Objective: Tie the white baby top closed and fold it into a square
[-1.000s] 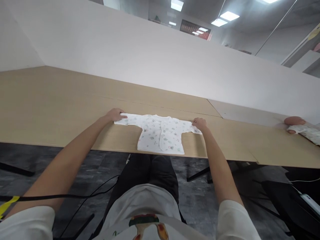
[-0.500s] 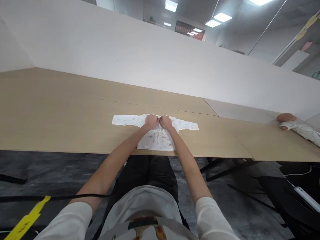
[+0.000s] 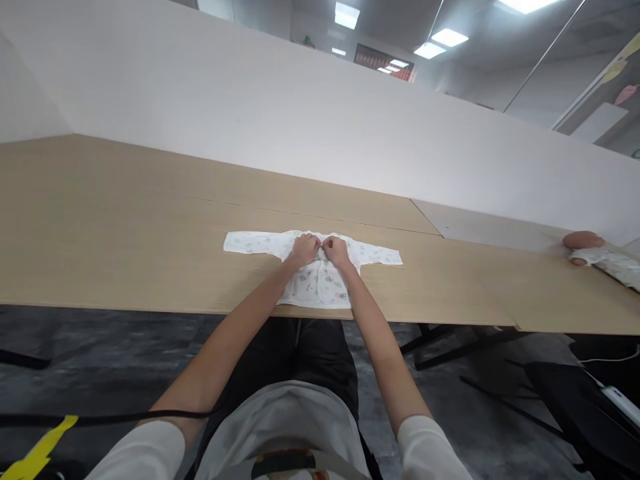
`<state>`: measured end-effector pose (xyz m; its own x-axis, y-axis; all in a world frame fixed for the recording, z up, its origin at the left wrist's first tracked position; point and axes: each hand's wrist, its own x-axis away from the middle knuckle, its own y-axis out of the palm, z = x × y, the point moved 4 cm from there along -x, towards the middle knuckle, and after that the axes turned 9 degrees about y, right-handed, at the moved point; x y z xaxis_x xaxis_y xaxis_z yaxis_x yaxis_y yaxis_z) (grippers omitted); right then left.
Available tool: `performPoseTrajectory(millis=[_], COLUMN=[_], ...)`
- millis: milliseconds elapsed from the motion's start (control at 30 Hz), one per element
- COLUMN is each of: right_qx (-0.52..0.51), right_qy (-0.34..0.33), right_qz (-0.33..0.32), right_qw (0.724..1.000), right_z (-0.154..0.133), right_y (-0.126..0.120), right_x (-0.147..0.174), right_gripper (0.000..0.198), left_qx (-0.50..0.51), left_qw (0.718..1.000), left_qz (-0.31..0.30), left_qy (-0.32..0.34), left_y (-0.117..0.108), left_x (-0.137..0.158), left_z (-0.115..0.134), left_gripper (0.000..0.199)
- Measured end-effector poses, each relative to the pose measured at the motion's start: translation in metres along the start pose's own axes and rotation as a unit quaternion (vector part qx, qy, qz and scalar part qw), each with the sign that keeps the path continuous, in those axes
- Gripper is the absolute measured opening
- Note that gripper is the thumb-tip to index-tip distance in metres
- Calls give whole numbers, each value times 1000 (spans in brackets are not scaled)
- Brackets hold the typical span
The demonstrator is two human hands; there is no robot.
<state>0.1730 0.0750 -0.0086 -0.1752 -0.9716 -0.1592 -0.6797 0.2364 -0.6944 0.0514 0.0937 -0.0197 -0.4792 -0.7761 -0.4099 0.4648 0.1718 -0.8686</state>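
A small white baby shirt [image 3: 311, 287] with a faint print lies on the table, both sleeves spread out sideways and its hem towards me. My left hand [image 3: 305, 250] and my right hand [image 3: 336, 251] meet at the upper middle of the front, just below the neckline. The fingers of both are bent and pinched together on the shirt's front edges. Whatever small fastening may be between the fingertips is too small to make out.
The light wooden table [image 3: 125, 220] runs wide to both sides, against a white partition [image 3: 240, 107]. At its far right lies a doll [image 3: 584, 241] in white printed cloth. A black chair [image 3: 575, 407] with a white power strip [image 3: 621, 403] stands below right.
My hands remain at the shirt's neckline, but the fingers have shifted from closed fists to a finer pinch, the left hand flatter. The view has tilted slightly.
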Motion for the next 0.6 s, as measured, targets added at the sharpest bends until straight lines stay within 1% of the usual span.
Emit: performPoseTrajectory(millis=[267, 400, 500, 600], right_qx=[-19, -56, -104, -186], right_qy=[37, 51, 72, 111], right_qz=[40, 39, 23, 2], right_qw=[998, 996, 992, 976], right_z=[-5, -4, -3, -2], right_y=[-5, -8, -9, -8], right_x=[6, 8, 9, 11], right_gripper=[9, 13, 19, 24], left_qx=[-51, -50, -47, -44], left_qw=[998, 998, 998, 998], left_qz=[17, 24, 23, 17], left_qy=[34, 41, 42, 43], left_y=[-4, -4, -3, -1], left_x=[2, 3, 3, 3], left_z=[10, 11, 11, 9], left_gripper=[30, 29, 29, 29])
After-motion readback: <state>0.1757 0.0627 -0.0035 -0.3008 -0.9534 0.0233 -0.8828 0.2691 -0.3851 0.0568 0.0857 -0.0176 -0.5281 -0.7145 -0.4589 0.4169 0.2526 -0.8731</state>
